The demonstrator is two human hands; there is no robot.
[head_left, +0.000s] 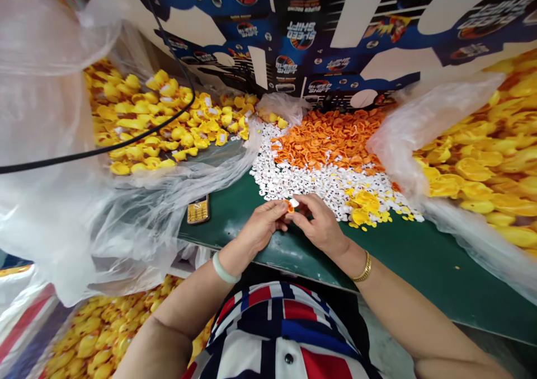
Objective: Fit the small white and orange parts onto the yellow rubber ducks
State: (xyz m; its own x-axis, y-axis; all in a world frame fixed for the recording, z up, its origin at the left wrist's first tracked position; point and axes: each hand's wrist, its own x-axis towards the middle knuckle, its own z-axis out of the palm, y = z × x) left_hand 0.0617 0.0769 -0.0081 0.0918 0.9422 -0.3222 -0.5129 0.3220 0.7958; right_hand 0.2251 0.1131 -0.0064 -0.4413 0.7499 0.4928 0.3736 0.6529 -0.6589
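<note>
Close together above the front of the green table, my two hands meet over small plastic parts. My left hand [264,222] pinches an orange piece [290,206] between thumb and fingertips. Against it, my right hand [318,222] has its fingers closed on a small white piece [294,202]. Just beyond the hands lies a heap of white pieces with dark dots [289,177]. Behind that sits a pile of orange pieces [331,138]. Some yellow pieces [364,205] lie to the right of my right hand.
A mobile phone [198,210] lies left on the green table [239,200]. Yellow parts [155,110] fill a plastic bag at left, more yellow parts [482,172] at right. A black cable [138,138] crosses the left side. Printed cardboard [289,43] stands behind. Yellow pieces [96,334] fill a container below.
</note>
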